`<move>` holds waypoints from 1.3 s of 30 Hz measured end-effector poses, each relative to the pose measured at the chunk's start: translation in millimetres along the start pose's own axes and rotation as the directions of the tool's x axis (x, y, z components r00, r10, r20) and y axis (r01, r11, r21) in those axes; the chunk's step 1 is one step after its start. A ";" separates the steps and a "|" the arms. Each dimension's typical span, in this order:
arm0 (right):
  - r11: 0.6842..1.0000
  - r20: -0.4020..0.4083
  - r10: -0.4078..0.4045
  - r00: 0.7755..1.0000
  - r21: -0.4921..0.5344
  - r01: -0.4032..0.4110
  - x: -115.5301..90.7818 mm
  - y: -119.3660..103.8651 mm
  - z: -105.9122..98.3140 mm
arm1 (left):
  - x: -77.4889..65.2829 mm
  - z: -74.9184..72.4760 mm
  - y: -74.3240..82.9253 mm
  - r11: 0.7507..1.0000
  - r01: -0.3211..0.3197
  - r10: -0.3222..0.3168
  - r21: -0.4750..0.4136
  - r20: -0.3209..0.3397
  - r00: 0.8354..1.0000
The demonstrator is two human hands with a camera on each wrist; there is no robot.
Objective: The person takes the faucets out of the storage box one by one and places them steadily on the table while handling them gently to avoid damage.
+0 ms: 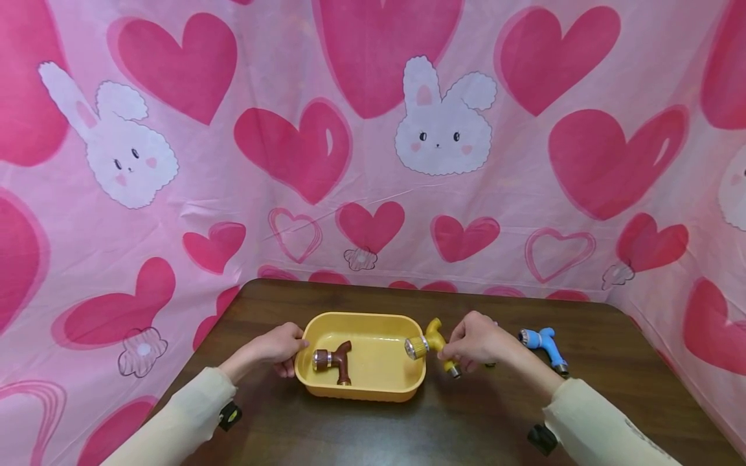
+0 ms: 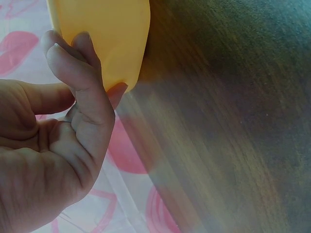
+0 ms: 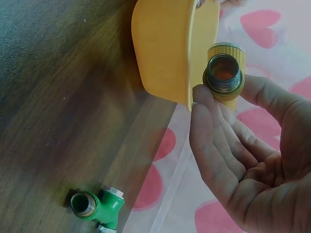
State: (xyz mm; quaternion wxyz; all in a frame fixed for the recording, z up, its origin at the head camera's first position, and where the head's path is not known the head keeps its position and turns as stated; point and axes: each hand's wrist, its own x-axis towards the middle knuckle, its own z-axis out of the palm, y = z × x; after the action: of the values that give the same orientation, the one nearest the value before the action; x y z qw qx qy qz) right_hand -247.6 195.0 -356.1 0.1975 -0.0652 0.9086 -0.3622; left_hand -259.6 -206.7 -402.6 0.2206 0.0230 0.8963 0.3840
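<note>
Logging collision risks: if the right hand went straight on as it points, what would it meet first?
Probably the right rim of the tray, with the yellow tap in the right hand leading. The tap overlaps it in the head view; height is unclear, so both might pass above.

We see a yellow tap (image 1: 434, 339) right of centre in the lower half of the head view, pinched in the right hand (image 1: 479, 340). Its ribbed knob points left and overlaps the tub's right rim; its curved spout points up, its metal end down and right. In the right wrist view we look into that round, threaded opening. The yellow tub (image 1: 379, 362), oblong with rounded corners, sits upright at lower centre, its left rim gripped by the left hand (image 1: 283, 347). Inside, at left, we find a brown tap (image 1: 341, 364).
</note>
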 end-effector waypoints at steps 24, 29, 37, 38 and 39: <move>0.998 -0.004 -0.022 1.000 0.060 0.022 -8.4 15.8 -2.1 | -2.0 -1.3 2.6 1.000 0.009 -0.009 0.005 0.001 1.000; 0.997 -0.008 -0.043 0.999 0.068 0.044 -13.3 20.3 -3.7 | -1.4 -2.3 3.3 1.000 0.008 -0.009 0.008 0.008 1.000; 0.994 0.003 -0.065 0.998 0.085 0.065 -19.6 30.6 -6.1 | 1.4 -1.9 3.4 1.000 0.011 -0.011 -0.003 0.016 1.000; 0.994 0.008 -0.065 0.998 0.090 0.064 -20.5 31.5 -6.3 | 1.5 -1.9 3.4 1.000 0.011 -0.011 -0.004 0.016 1.000; 0.993 0.010 -0.066 0.998 0.094 0.064 -21.2 32.4 -6.7 | 1.9 -1.7 3.0 1.000 0.010 -0.010 -0.003 0.016 1.000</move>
State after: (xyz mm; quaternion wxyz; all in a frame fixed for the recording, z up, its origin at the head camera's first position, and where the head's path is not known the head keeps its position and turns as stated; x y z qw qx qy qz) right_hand -230.2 228.3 -367.2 0.1944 -0.0878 0.8867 -0.4103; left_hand -262.4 -205.4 -400.2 0.2296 0.0212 0.8940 0.3842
